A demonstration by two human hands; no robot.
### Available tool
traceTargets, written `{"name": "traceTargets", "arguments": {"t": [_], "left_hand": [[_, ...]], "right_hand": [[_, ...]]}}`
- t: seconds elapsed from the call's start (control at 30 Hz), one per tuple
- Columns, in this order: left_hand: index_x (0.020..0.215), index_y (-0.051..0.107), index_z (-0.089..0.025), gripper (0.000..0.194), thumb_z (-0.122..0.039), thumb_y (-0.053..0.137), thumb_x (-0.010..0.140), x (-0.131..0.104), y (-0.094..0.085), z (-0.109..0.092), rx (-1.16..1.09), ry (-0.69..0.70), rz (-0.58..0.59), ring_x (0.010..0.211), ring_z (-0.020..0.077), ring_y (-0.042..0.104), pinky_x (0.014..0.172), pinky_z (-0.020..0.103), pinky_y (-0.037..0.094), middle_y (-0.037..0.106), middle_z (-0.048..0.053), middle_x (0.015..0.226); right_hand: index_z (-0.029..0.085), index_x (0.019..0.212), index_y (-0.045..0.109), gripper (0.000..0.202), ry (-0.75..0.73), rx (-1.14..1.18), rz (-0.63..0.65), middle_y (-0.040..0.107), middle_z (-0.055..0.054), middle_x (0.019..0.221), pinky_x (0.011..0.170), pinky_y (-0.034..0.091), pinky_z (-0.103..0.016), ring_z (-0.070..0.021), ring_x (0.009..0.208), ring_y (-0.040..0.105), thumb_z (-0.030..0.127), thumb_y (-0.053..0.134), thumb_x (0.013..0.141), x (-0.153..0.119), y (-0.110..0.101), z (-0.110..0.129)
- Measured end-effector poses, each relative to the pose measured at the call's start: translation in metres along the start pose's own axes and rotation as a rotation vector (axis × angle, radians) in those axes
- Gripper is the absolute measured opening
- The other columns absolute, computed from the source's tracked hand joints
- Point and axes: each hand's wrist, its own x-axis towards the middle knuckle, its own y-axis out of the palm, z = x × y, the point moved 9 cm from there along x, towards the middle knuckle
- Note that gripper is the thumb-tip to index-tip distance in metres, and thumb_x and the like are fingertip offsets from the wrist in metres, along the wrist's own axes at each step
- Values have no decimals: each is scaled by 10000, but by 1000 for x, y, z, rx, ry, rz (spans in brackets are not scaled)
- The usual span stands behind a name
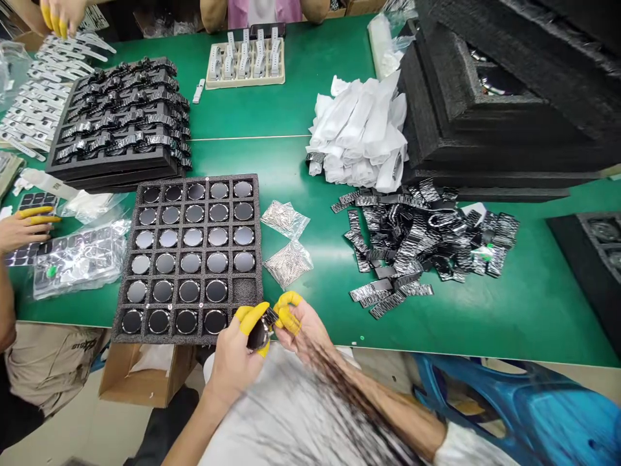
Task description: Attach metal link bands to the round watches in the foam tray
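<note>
Our left hand (pixel 235 359) grasps a watch case (pixel 257 335), likely to steady it; our right hand (pixel 308 329) curls close by, grip unclear. Foam tray (pixel 244 291) cells presumably prevent scratches.

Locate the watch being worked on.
In the head view, the watch is low, left of center, in the left hand, beside the right hand, near the lower right corner of the black foam tray.

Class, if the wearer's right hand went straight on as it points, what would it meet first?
The right hand would probably meet the round black watch in the left hand, though depth is unclear.
</note>
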Motion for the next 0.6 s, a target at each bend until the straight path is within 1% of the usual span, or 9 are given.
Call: {"name": "traceTargets", "arguments": {"t": [0.1,0.17,0.27,0.3,0.37,0.4,0.47,0.53,0.6], "left_hand": [[1362,698,-232,466,-164,649,903,-3,7,11,-205,-119,42,1082,223,759,987,344,612,770,93,1239],[1346,715,-223,442,-262,722,905,-7,12,23,-355,-272,70,1104,245,756,1023,386,605,777,105,1259],[1303,745,-197,489,-363,827,851,-15,25,33,-613,-480,182,1087,275,761,1013,412,612,799,114,1210],[1276,759,-188,494,-388,852,834,-17,30,32,-692,-517,235,1055,277,765,993,411,619,809,111,1164],[1228,779,-178,484,-436,866,828,-19,37,29,-797,-552,300,1000,271,766,956,399,626,815,102,1087],[1220,779,-179,467,-454,850,848,-19,37,30,-819,-554,278,997,267,764,948,392,627,812,100,1080],[1255,761,-197,434,-453,793,906,-15,27,36,-791,-522,159,1064,272,753,972,392,621,800,102,1139],[1317,731,-229,381,-382,719,968,-9,12,41,-674,-434,39,1184,278,720,1047,413,595,768,104,1261],[1367,710,-262,382,-244,645,991,-3,-1,36,-495,-273,15,1283,274,672,1125,440,553,718,98,1372]], "right_hand": [[250,847,493,526,-156,-70,-127,512,98,645,379,252,-178,-46,405,327,637,849,825,-2,-13,0],[255,916,580,493,-270,-137,-150,556,61,750,426,359,-200,-76,491,438,619,888,790,-3,-21,5],[283,1109,715,511,-396,-332,-27,636,-51,1044,639,542,-289,-184,833,620,572,937,751,-4,-22,14],[289,1115,746,467,-409,-392,35,632,-83,1147,705,565,-323,-214,933,628,560,922,779,-4,-20,15],[288,1015,784,319,-422,-431,113,621,-106,1238,789,575,-374,-244,1020,625,549,866,851,-4,-19,18],[284,960,779,290,-425,-402,122,632,-104,1238,831,571,-395,-249,1032,628,553,845,872,-4,-19,21],[275,911,733,334,-395,-265,118,681,-86,1162,903,550,-426,-246,1007,645,592,832,872,-4,-20,22],[265,905,668,419,-265,-84,158,723,-55,962,899,538,-433,-233,892,665,655,813,859,-3,-13,11],[251,904,630,470,-79,42,245,697,-13,748,794,530,-392,-208,719,645,680,813,844,-5,-1,-8]]}}
